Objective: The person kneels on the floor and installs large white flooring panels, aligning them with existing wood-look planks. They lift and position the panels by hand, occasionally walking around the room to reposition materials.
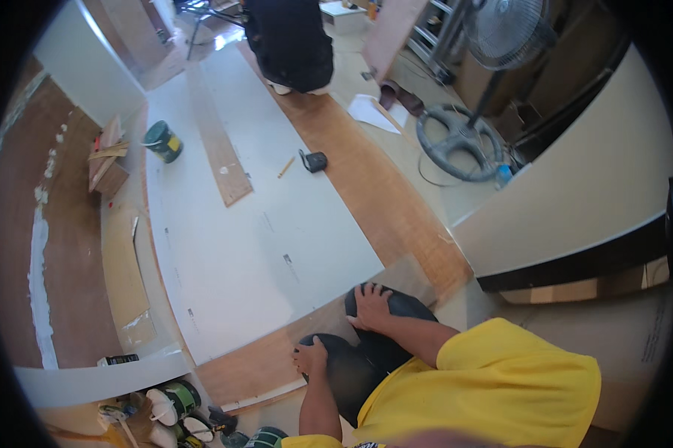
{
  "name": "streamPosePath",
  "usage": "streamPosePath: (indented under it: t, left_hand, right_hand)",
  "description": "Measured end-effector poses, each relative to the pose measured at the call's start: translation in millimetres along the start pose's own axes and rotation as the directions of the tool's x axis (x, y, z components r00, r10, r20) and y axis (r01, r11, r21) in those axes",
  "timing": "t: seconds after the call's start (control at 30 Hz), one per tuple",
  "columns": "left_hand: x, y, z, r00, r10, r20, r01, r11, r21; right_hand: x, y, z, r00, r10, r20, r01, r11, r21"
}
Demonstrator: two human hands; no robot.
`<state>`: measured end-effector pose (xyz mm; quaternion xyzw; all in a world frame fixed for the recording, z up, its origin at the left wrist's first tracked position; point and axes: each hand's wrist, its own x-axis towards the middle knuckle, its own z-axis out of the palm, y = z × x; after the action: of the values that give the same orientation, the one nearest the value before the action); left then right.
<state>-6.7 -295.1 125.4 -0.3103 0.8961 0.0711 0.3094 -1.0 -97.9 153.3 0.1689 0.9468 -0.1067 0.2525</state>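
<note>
The left hand [310, 357] and right hand [370, 308], low in the frame right of centre, rest on the person's black-clad knees [336, 373], fingers loosely spread, holding nothing. Just beyond lies the white panel [262, 261], filling the middle of the frame. The work seems partway along and paused at these hands: the panel lies flat over a brown board [381, 194], whose margins are bare along the right and lower edges; whether it is fixed, I cannot tell. Loose things sit on the panel: a wooden strip [215, 142], a pencil [286, 166], a black holder-like object [314, 160] and, upper left, a green bucket [162, 142]. At top centre, a dark-clothed co-worker [288, 45] blocks the far edge. A fan [504, 30] stands upper right; paint tubs [176, 399] crowd the lower left.
</note>
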Motion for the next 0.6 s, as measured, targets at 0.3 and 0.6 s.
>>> streamPosePath:
  t: [0.3, 0.6]
  left_hand:
    - [5, 2, -3, 1.000, 0.016, 0.004, -0.016, 1.000, 0.001]
    - [12, 5, -5, 1.000, 0.008, 0.021, -0.008, 1.000, 0.005]
  right_hand:
    - [11, -4, -4, 0.999, 0.031, 0.025, -0.032, 0.998, 0.056]
    - [10, -8, -2, 0.999, 0.027, -0.033, -0.026, 0.999, 0.024]
